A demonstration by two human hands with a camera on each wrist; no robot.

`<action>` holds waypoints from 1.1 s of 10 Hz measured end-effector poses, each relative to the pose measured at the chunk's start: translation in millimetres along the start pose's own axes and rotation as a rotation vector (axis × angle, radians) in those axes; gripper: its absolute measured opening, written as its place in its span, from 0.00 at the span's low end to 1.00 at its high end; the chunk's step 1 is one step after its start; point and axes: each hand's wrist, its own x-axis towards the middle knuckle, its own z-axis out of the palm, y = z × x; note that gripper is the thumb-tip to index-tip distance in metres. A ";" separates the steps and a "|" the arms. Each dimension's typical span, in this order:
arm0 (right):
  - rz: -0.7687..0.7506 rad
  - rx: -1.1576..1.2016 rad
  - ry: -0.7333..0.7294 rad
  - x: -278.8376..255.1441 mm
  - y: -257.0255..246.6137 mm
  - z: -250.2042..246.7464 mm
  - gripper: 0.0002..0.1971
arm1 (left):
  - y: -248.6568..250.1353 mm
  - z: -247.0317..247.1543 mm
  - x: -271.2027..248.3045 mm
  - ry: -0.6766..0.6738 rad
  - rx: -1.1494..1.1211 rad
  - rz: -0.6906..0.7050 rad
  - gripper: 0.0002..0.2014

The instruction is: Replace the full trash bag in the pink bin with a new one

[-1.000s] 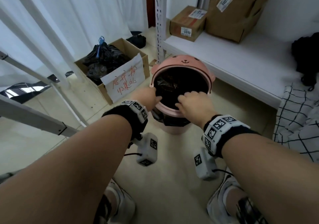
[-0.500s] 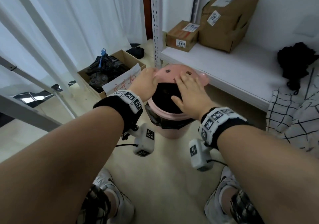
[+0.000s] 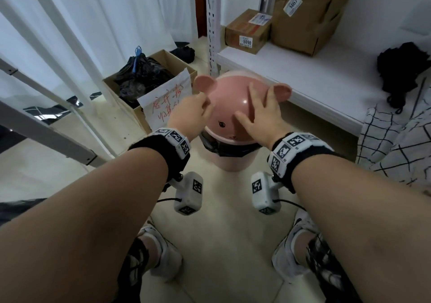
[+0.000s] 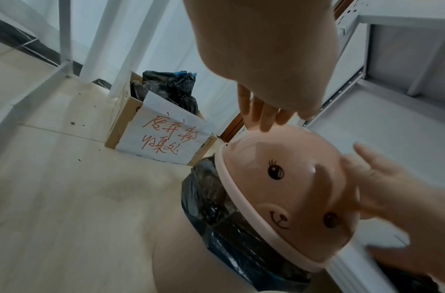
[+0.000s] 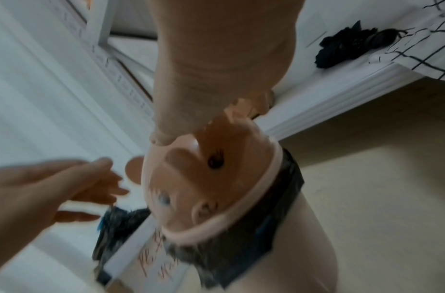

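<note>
- The lid, propped up and open a second ago with the black bag showing inside, is now down over the bin, its bear face turned to the person.
- The right hand, earlier at the near rim, now lies flat on the dome with fingers spread and straight, gripping nothing.
- The left hand has moved from the rim to the lid's left side; its fingers are straight, tips at the lid's edge, holding nothing.
- The bag's edge stays folded out over the rim under the lid.
- Labels: the small box reads "8090", the big box "1467".
- A paper sign on the carton bears red handwritten characters I cannot make out; tied black bags fill the carton.
- The bin stands on a pale tiled floor, beside a white shelf; white curtains hang to the left.
</note>
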 end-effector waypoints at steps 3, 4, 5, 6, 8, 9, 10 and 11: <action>-0.042 -0.111 0.050 15.9 0.8 7.2 0.51 | 16.4 -3.1 54.5 -0.378 0.205 -0.105 0.61; -0.075 -0.212 -0.027 42.6 1.1 -7.9 0.59 | 9.5 -5.3 93.2 -0.467 0.356 -0.034 0.58; -0.071 -0.264 -0.035 77.7 -2.4 -18.3 0.59 | 3.2 -0.7 119.7 -0.435 0.325 -0.020 0.59; -0.058 -0.279 -0.030 110.1 -4.6 -22.3 0.61 | 0.7 2.3 142.0 -0.390 0.251 -0.031 0.60; -0.088 -0.266 -0.039 139.6 6.2 -25.9 0.62 | -6.8 10.0 158.7 -0.341 0.130 0.004 0.56; -0.078 -0.172 -0.052 137.1 2.7 -29.1 0.55 | -8.6 10.9 146.6 -0.329 0.131 0.002 0.51; -0.127 -0.191 -0.012 134.6 -6.8 -46.1 0.36 | -2.1 -1.8 136.8 -0.297 0.128 -0.028 0.43; -0.201 -0.265 0.074 119.1 -20.2 -69.3 0.17 | 15.2 -31.3 122.2 -0.201 0.070 -0.039 0.36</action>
